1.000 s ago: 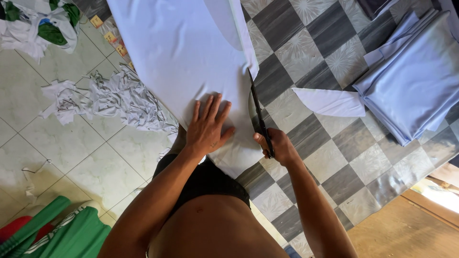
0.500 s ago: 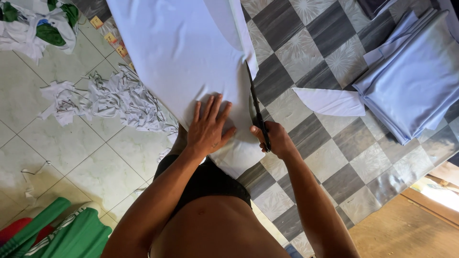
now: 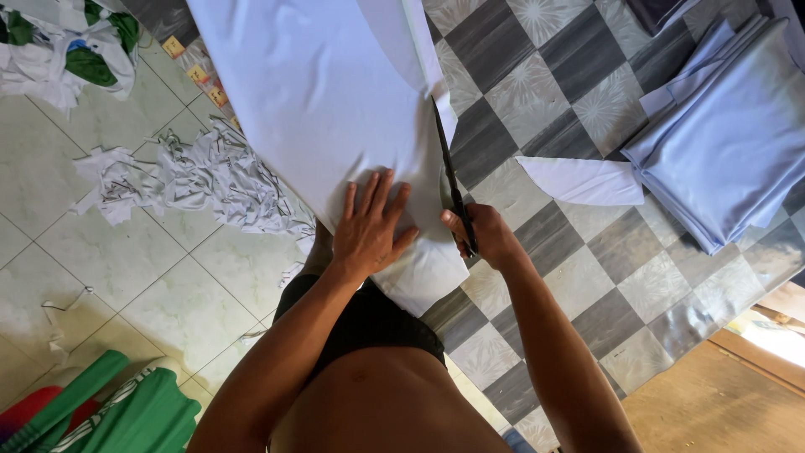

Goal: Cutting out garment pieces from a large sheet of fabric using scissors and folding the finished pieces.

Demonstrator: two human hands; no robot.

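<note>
White fabric [image 3: 327, 101] on floor, top edge cut off by frame. Left hand [image 3: 369, 226] flat, released, pressing fabric. Right hand [image 3: 485, 237] grasping black scissors [image 3: 453, 189], handles hidden. Blades slightly further along than before.

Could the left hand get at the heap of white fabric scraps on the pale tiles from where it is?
Probably yes: the left hand lies flat on the white cloth, and the scraps sit just beyond its edge with nothing between.
</note>
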